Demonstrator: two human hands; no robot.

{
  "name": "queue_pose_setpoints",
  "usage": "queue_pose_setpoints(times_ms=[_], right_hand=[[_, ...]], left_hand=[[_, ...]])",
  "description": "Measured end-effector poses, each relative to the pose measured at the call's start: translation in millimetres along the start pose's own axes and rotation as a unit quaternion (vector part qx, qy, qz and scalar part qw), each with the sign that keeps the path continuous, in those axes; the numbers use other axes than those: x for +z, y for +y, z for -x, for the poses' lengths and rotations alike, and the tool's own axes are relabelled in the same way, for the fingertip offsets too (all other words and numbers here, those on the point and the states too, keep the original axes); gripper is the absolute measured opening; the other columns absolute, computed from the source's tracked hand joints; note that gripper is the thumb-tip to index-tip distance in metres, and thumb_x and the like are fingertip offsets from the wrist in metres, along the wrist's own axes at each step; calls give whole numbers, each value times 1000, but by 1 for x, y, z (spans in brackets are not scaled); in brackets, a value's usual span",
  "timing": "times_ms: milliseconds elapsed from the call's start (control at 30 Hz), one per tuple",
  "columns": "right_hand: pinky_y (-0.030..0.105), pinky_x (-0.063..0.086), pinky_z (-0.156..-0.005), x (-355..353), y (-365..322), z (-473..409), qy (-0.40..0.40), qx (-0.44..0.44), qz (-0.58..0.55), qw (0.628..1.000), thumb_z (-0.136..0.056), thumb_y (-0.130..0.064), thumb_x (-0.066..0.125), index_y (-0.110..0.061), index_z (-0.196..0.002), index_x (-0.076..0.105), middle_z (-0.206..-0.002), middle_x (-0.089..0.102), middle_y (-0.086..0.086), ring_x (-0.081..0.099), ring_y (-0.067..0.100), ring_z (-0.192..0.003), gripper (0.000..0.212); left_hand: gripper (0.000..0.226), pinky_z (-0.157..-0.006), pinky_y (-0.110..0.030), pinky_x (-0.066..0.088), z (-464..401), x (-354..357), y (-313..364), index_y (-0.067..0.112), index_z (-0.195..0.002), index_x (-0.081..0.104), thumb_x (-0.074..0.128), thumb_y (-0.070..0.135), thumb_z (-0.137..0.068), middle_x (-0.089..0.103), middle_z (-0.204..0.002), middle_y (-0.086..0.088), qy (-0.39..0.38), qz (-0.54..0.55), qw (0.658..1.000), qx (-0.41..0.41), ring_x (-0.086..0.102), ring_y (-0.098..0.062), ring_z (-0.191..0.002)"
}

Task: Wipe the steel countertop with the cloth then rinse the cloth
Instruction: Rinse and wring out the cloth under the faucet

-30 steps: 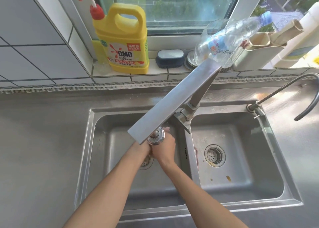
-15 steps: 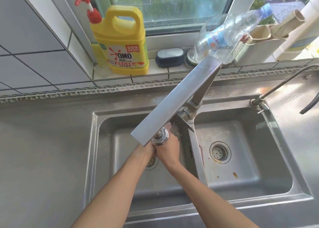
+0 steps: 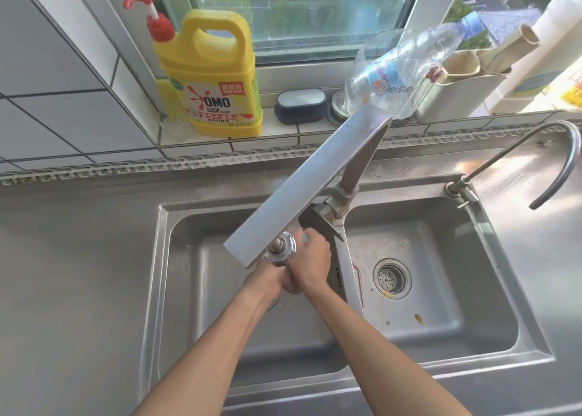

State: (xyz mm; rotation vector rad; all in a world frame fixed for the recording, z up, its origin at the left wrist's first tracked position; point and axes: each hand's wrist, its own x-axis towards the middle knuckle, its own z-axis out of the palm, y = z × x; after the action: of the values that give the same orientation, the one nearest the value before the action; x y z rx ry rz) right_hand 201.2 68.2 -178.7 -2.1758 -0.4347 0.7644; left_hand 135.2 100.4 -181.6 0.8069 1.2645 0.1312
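Two bare forearms reach up from the bottom of the frame into the left basin [image 3: 201, 289] of a double steel sink, the hands meeting just under the chrome head of the flat tap [image 3: 302, 192] at the centre. The right hand [image 3: 311, 263] has its fingers curled, its grip closed on a sliver of pale green cloth [image 3: 305, 238] that shows at the knuckles; most of the cloth is hidden. The left hand [image 3: 271, 278] presses against the right from the left, largely covered by the tap head, so whether its grip is clenched or released cannot be told. The right basin [image 3: 441, 315] holds a round drain strainer [image 3: 392, 278] and a few specks of debris. A thin curved second tap [image 3: 516, 160] rises at the right edge of the frame. The steel worktop [image 3: 72, 274] surrounds the sink. On the tiled sill at the top stand a yellow detergent jug [image 3: 209, 75] with a red pump at upper left, a dark brush [image 3: 300, 105] at centre, and a clear plastic bottle [image 3: 406, 72] lying tilted at upper right.
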Motion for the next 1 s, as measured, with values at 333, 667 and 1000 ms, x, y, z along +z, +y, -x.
queue_pose_setpoints(times_ms=[333, 667, 1000], right_hand=[[35, 39, -61, 1, 3, 17, -43, -139, 74, 987, -87, -20, 62, -29, -80, 54, -76, 70, 1, 57, 25, -70, 14], [38, 44, -58, 6, 0, 33, -82, -67, 50, 993, -79, -20, 59, -24, -62, 45, -74, 70, 8, 51, 27, -64, 23], [42, 49, -62, 7, -3, 25, -43, -45, 39, 997, -86, -20, 61, -23, -61, 45, -72, 69, 7, 62, 36, -72, 29]], left_hand=[[46, -43, -5, 43, 7, -6, 19, 25, -70, 44, 40, -2, -108, 56, -49, 20, 10, 95, 995, 23, 58, 3, -44], [8, -78, -32, 49, -3, -19, 11, 13, -79, 60, 65, 19, -77, 61, -87, -13, -2, 172, 981, 92, 55, -26, -85], [12, -63, -28, 49, -4, -20, 6, 21, -71, 60, 65, 22, -82, 65, -73, 0, 22, 165, 986, 26, 60, -15, -66]])
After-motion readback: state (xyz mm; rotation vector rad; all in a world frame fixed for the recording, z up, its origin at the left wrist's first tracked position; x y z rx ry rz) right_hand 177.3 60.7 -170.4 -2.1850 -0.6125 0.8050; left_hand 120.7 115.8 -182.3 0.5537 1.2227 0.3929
